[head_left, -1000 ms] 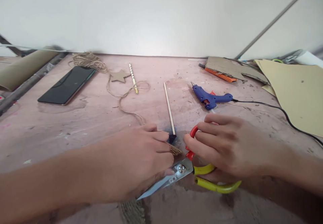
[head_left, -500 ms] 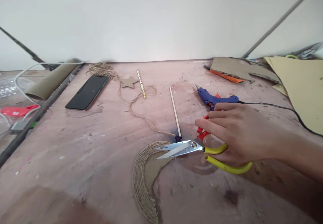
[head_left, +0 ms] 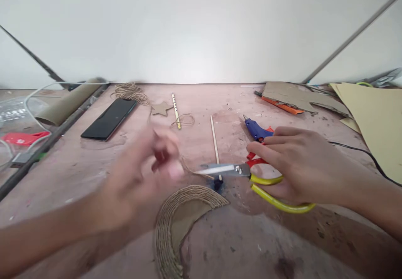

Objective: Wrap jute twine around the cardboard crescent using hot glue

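My right hand [head_left: 298, 166] grips scissors [head_left: 241, 170] with yellow and red handles, their blades pointing left. Near the blade tips runs a strand of twine [head_left: 202, 174], ending by a small dark blue spot. My left hand [head_left: 141, 178] is smeared by motion beside that strand, its fingers curled; whether they hold the twine cannot be made out. Below the blades lies a cardboard crescent [head_left: 185, 220], its outer curve covered in rows of twine [head_left: 165, 224]. A thin pale stick [head_left: 214, 138] lies behind the blades.
Behind my right hand is a blue glue gun [head_left: 256, 130] with a black cord. Further back lie a phone [head_left: 108, 120], a twine bundle [head_left: 130, 92], a cardboard star [head_left: 161, 108], a patterned stick [head_left: 176, 111], cardboard scraps [head_left: 295, 94] and a cardboard tube [head_left: 69, 103].
My left hand has come into view from the left, reaching the twine. The scissor blades have drawn closer together and now lie over the stick, above the crescent. The view has shifted slightly.
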`<state>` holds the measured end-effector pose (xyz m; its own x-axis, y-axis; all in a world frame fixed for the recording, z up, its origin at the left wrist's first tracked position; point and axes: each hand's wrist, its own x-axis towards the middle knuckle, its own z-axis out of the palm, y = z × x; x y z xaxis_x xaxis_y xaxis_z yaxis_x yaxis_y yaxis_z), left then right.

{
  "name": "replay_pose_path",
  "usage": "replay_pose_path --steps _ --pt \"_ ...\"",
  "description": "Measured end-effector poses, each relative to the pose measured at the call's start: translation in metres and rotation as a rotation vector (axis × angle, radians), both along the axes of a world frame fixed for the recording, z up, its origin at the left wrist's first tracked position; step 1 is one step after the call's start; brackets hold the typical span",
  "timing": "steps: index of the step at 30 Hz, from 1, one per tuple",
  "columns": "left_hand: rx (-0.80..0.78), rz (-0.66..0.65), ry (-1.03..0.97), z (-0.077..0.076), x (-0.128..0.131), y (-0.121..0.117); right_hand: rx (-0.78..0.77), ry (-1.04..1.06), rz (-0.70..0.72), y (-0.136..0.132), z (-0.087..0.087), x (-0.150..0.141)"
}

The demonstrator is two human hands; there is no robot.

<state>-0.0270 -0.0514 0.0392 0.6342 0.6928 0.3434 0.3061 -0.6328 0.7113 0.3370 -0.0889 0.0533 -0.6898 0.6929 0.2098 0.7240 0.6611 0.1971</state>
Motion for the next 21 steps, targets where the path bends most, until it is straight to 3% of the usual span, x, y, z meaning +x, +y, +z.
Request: replay_pose_path --steps 3,5,8,12,18,21 --pt "0.149 -0.13 0.212 -0.02 0.012 -0.021 0.042 -0.025 -0.121 0.006 0.003 0.004" --pt "0.29 -0.021 0.385 -0.029 0.021 -0.034 0.057 -0.03 -0.181 0.008 0.005 0.003" --pt "0.341 0.001 0.548 -0.029 0.033 -0.04 0.079 -0.013 -0.253 0.007 0.007 -0.001" --pt "0.184 -0.015 0.503 -0.022 0.042 -0.028 0.027 0.017 -0.351 0.005 0.005 -0.005" --pt "-0.277 0.031 0.173 -0.022 0.038 -0.018 -0.125 0.103 -0.491 0.008 -0.004 -0.007" --pt "-0.365 -0.22 0.029 -0.019 0.035 -0.023 -0.234 0.138 -0.565 0.007 -0.004 -0.01"
